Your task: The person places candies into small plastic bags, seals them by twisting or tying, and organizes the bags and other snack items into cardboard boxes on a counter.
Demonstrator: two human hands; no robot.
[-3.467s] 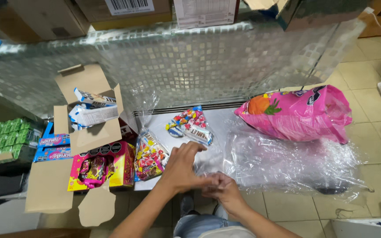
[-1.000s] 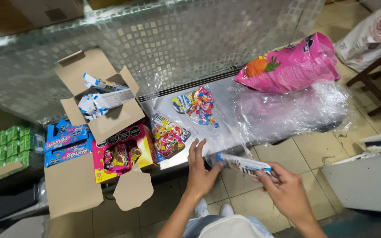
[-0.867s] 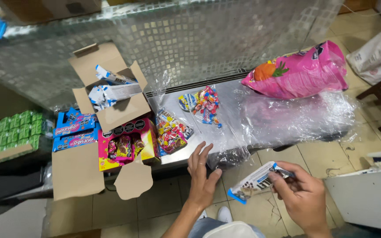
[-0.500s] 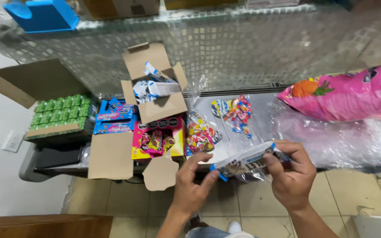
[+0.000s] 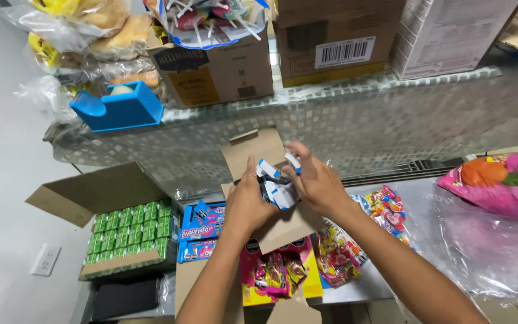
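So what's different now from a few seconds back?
Both hands rose from the lower shelf to the open cardboard box. The right hand, which had picked up a blue-and-white packet, now presses it in among the others, with the left hand beside it. The candy boxes and pink bag stayed put.

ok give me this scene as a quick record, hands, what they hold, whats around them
left hand: on the open cardboard box, beside the packets
right hand: grips blue and white packets over the box
below box: pink and yellow candy box
left of box: blue candy boxes, carton of green packs
right: pink bag
shelf above: blue tape dispenser
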